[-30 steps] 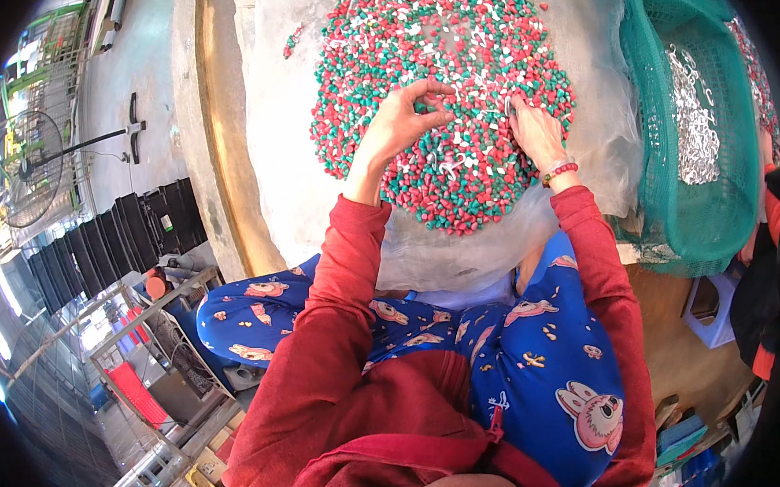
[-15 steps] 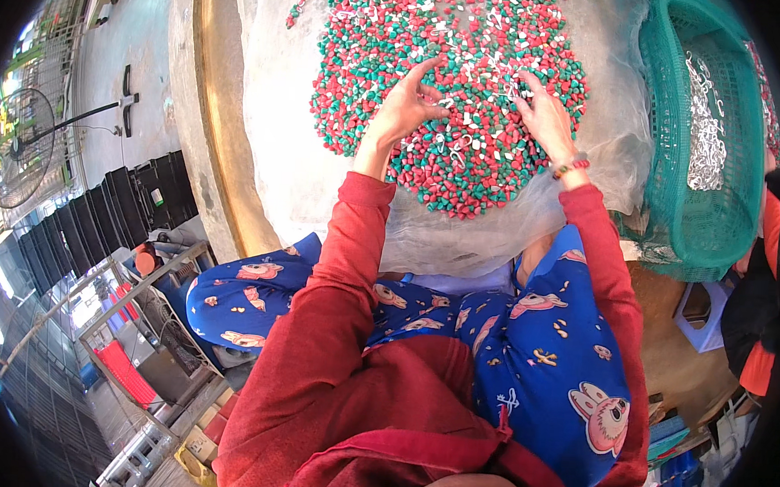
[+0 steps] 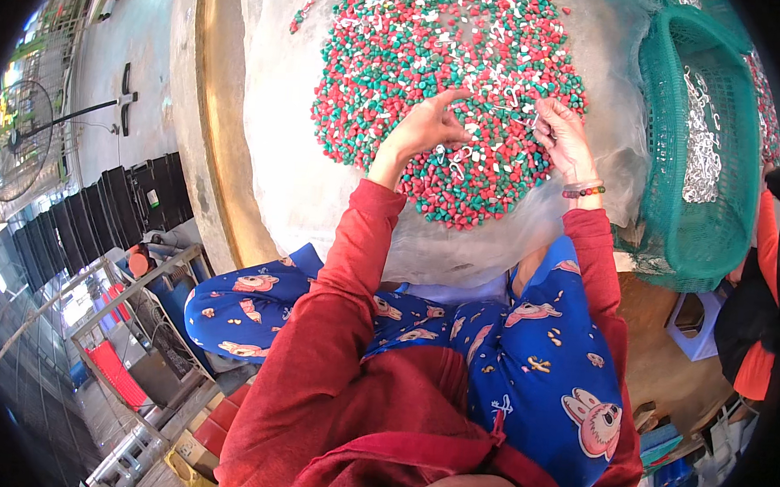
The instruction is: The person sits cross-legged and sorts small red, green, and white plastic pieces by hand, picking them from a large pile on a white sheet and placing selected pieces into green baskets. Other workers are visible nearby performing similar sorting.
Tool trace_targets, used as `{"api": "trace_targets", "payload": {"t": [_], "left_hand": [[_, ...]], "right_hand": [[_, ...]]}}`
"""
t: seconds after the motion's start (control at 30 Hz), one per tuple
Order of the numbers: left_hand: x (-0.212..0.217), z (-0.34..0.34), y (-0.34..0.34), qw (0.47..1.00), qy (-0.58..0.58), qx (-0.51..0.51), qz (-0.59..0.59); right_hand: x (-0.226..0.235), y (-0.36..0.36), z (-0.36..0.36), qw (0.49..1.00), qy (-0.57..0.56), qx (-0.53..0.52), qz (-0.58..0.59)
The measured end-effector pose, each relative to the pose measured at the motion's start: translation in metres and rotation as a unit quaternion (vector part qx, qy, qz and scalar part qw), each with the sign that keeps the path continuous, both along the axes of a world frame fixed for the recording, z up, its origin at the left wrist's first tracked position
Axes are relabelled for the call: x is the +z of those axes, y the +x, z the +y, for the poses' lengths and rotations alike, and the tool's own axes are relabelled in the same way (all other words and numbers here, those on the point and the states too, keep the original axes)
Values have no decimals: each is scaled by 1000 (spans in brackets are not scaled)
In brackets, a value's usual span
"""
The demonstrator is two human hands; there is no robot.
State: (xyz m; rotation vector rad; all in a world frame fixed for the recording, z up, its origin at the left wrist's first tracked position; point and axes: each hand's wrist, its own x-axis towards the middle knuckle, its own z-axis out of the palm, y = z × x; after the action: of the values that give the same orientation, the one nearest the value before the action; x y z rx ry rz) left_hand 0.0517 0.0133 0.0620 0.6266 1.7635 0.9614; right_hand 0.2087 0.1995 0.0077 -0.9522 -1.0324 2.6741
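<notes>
A wide pile of small red, green and white pieces (image 3: pixel 463 190) lies in front of me, with thin white hook-shaped pieces (image 3: pixel 458 161) scattered over it. My left hand (image 3: pixel 429 129) hovers at the pile's middle, thumb and fingers apart, holding nothing that I can see. At the right side of the pile, my right hand (image 3: pixel 563 140) has its thumb and fingers pinched together. A thin white hook-shaped piece seems to stick out from its fingertips toward the left; its held end is hidden.
Translucent sheeting (image 3: pixel 285 141) lies under the pile. To the right stands a green mesh basket (image 3: pixel 698 246) with white hook-shaped pieces (image 3: pixel 702 145) inside. Another person's orange sleeve (image 3: pixel 768 237) shows at the far right. Black crates (image 3: pixel 114 207) and a fan (image 3: pixel 20 140) stand at the left.
Both hands have come nearer to me, the left also slightly rightward. My right hand's fingers have closed from a looser reach into a pinch.
</notes>
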Motion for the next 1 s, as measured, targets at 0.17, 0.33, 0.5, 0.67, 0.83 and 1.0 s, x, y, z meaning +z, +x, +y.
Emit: {"api": "trace_targets", "payload": {"t": [0.17,0.33,0.5,0.67,0.83,1.0], "left_hand": [[6,11,1,997,-30,0,-72],[14,17,1,991,46,12,-124],[12,15,16,890,197,127,-392],[0,22,35,894,159,144,-394],[6,26,37,896,173,105,-396],[24,31,30,946,132,50,-292]], "right_hand": [[0,6,-2,998,-23,-52,14],[7,10,-4,999,39,-1,-21],[17,9,-10,997,-11,-77,-28],[22,7,-19,987,-124,-96,39],[25,7,-29,955,-282,-37,79],[30,11,-36,950,-303,46,66]]}}
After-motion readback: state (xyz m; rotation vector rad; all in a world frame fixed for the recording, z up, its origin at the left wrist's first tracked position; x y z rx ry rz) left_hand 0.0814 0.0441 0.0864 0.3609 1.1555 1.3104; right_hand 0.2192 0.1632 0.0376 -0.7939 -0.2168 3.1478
